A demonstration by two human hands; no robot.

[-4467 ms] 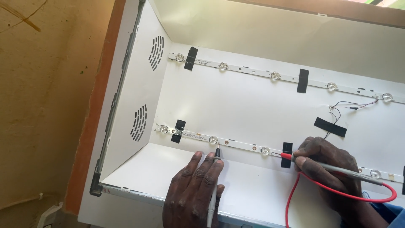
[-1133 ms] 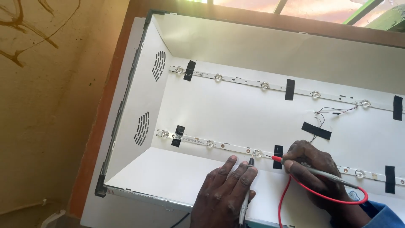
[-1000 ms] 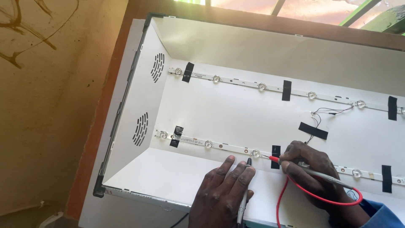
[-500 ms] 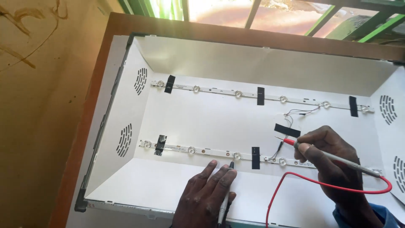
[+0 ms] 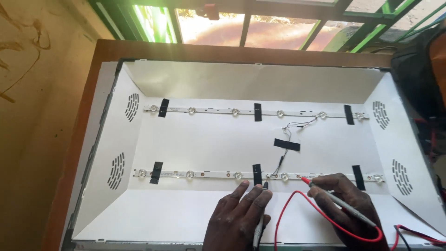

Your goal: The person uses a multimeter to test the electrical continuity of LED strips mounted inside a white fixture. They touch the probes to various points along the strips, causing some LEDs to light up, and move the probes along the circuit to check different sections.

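A white backlight tray [image 5: 195, 148] lies open on a brown table. Two light strips with round lenses run across it, a far strip [image 5: 232, 111] and a near strip [image 5: 209, 175], both held down by black tape. My left hand [image 5: 239, 218] rests flat on the tray's near slope and holds a black test probe [image 5: 260, 218] whose tip touches the near strip beside a tape piece. My right hand [image 5: 346, 207] grips a red-tipped test probe [image 5: 320, 190] like a pen, its tip on the near strip by a lens. A red lead [image 5: 297, 209] loops back from it.
Thin black wires [image 5: 290, 132] run between the strips under a tape patch [image 5: 286, 144]. Vent slots sit in both sloped sides of the tray. A barred window [image 5: 251, 23] is beyond the table. A dark object [image 5: 418, 93] stands at the right edge.
The view has pulled back and shifted right, showing the whole tray and the window. Both hands slid right along the near strip, and the probe tips now rest farther right.
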